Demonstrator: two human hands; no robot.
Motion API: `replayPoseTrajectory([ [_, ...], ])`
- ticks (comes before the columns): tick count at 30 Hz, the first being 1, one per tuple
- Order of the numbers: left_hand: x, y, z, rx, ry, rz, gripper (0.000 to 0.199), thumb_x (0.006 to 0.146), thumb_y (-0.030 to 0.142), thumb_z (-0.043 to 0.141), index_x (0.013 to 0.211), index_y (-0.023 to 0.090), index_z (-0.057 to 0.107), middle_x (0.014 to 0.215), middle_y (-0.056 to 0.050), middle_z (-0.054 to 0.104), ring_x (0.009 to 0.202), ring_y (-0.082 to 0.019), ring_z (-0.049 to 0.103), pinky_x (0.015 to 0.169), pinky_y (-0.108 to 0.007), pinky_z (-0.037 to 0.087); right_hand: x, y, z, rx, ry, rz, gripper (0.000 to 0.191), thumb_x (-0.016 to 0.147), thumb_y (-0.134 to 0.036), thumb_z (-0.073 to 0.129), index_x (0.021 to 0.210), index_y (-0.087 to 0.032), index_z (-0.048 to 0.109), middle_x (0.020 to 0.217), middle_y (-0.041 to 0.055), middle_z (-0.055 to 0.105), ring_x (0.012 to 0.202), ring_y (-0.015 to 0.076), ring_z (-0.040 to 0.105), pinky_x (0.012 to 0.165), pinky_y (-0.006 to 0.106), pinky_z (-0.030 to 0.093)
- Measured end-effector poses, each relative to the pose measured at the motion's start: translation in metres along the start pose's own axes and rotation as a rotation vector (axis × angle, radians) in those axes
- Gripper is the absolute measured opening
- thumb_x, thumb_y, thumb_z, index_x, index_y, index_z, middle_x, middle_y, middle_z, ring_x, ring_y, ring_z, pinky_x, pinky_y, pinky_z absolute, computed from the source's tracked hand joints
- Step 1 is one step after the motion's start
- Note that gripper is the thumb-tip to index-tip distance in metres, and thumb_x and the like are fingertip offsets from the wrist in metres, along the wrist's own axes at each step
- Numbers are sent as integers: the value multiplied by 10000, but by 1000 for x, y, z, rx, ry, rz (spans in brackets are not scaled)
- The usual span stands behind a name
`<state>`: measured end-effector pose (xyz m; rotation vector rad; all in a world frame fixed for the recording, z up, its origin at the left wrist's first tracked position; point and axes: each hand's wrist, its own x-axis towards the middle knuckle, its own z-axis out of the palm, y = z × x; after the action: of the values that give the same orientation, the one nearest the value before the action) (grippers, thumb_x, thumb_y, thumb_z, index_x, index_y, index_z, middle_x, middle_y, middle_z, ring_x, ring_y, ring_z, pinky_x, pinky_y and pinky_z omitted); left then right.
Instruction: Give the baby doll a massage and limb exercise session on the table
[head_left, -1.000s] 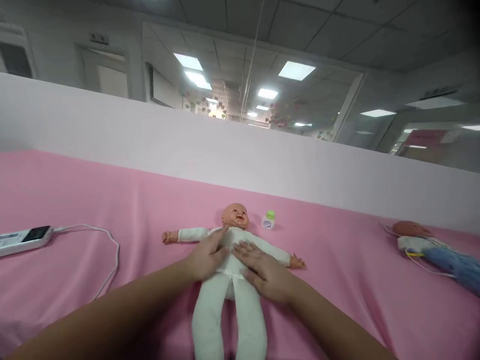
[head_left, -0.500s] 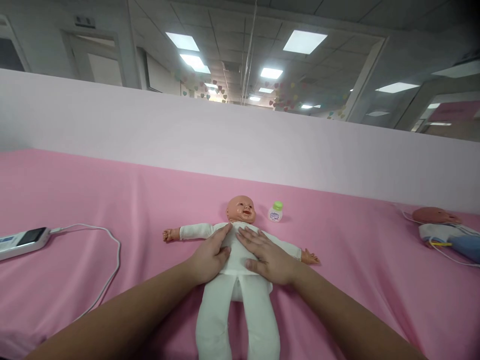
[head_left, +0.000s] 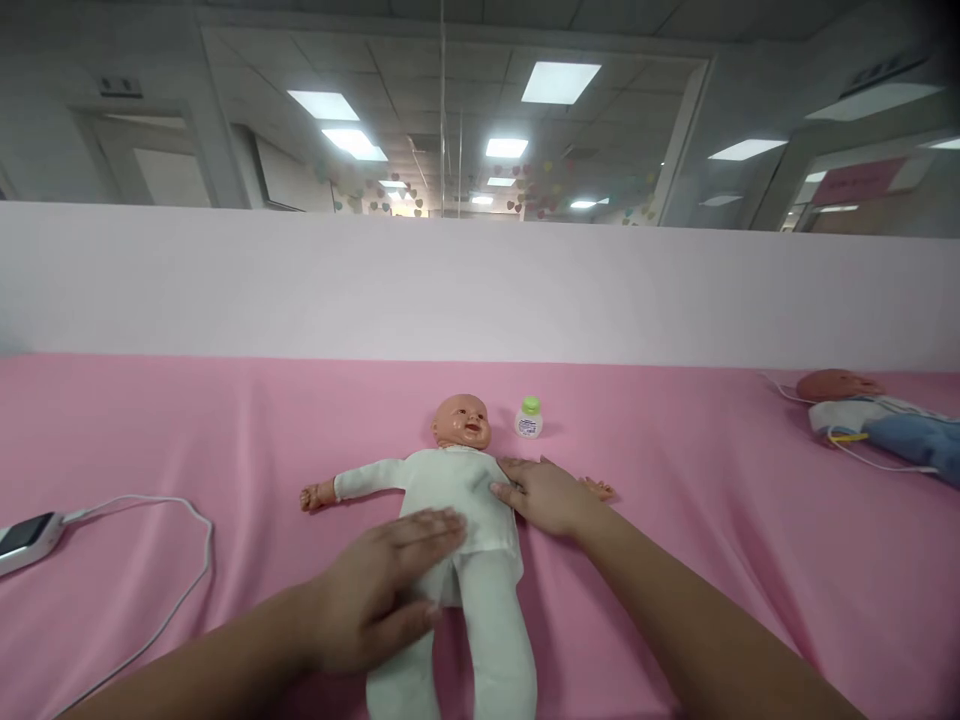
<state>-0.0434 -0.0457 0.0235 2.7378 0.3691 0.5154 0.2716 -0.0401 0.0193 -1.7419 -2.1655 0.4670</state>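
Observation:
A baby doll (head_left: 469, 485) in a white cloth suit lies face up on the pink cloth, arms spread. My left hand (head_left: 386, 585) is over the doll's lower belly and hip, fingers extended and thumb apart, holding nothing; whether it touches cannot be told. My right hand (head_left: 544, 492) rests flat at the doll's shoulder and upper arm, on the right of the view, its fingers extended. It covers most of that sleeve. Just beside the doll's head stands a small clear bottle (head_left: 529, 420) with a green cap.
On the far left lies a white device (head_left: 30, 545) with a dark screen and a white cable (head_left: 196, 520). A second doll (head_left: 889, 415) in white and blue lies at the far right with thin tubing. Behind the pink cloth (head_left: 675, 450) rises a white panel (head_left: 480, 290) below glass.
My left hand has moved down from the doll's chest to its lower belly. My right hand has slid outward from the chest to the shoulder. The camera view has also shifted.

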Motion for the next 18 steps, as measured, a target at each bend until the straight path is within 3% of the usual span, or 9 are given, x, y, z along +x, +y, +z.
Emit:
replayPoseTrajectory([
  [2, 8, 10, -3, -33, -82, 45, 715, 1012, 442, 545, 1652, 322, 251, 1649, -62, 406, 1515, -293, 395, 1278, -509, 280, 0, -1, -1, 12, 1, 2, 549, 1010, -629, 417, 1398, -306, 633, 1390, 68, 689, 1261, 343, 617, 1095, 503, 412],
  [5, 30, 4, 1, -55, -150, -54, 642, 1050, 485, 453, 1639, 276, 306, 1670, -64, 358, 1548, -291, 329, 1294, -520, 219, 0, -1, -2, 28, -5, 6, 530, 984, -604, 484, 1394, -301, 633, 1333, 71, 720, 1188, 336, 653, 1005, 458, 470],
  [8, 55, -18, 10, -57, -111, -212, 611, 1075, 521, 339, 1607, 226, 388, 1667, -67, 360, 1560, -282, 301, 1300, -508, 208, -2, -1, -3, 39, -1, -3, 503, 966, -579, 529, 1380, -315, 639, 1308, 54, 733, 1137, 318, 678, 956, 429, 489],
  [11, 70, -41, 13, -35, -19, -330, 652, 1048, 581, 380, 1589, 219, 426, 1647, -73, 397, 1563, -289, 293, 1295, -504, 232, -4, -2, -3, 43, 1, -21, 493, 964, -577, 538, 1385, -337, 631, 1312, 37, 732, 1130, 306, 685, 934, 414, 498],
  [18, 49, -80, 5, 26, 126, -549, 729, 1006, 633, 413, 1589, 194, 424, 1620, -83, 447, 1509, -286, 408, 1266, -456, 304, -10, 3, -7, 52, -41, -54, 552, 978, -594, 517, 1462, -335, 575, 1401, 56, 682, 1249, 358, 635, 1006, 485, 497],
])
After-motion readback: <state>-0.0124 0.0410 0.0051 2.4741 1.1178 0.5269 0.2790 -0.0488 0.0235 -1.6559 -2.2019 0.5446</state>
